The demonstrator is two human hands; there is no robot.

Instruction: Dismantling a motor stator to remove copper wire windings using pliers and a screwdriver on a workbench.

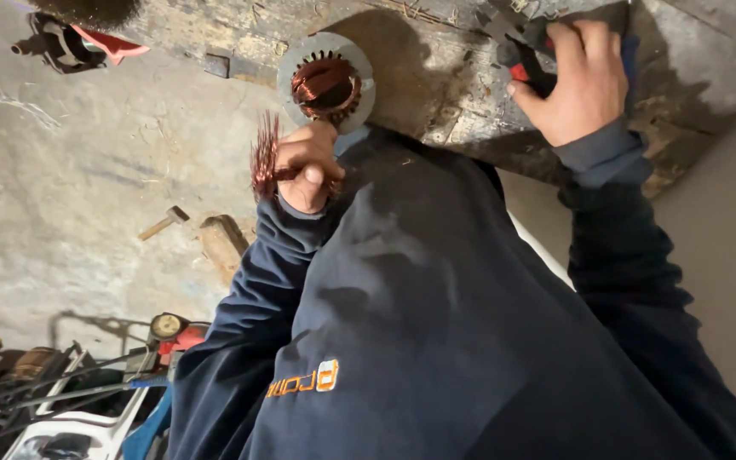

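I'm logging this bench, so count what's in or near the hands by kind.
Copper wire bundle, gripped in the left hand: 1
Motor stator with copper windings: 1
Red-and-black handled pliers, under the right hand: 1
Hammer on the floor: 1
Total: 4

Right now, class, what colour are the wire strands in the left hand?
Coppery red-brown, shiny; the bundle of wire strands in the left hand shows best in the head view.
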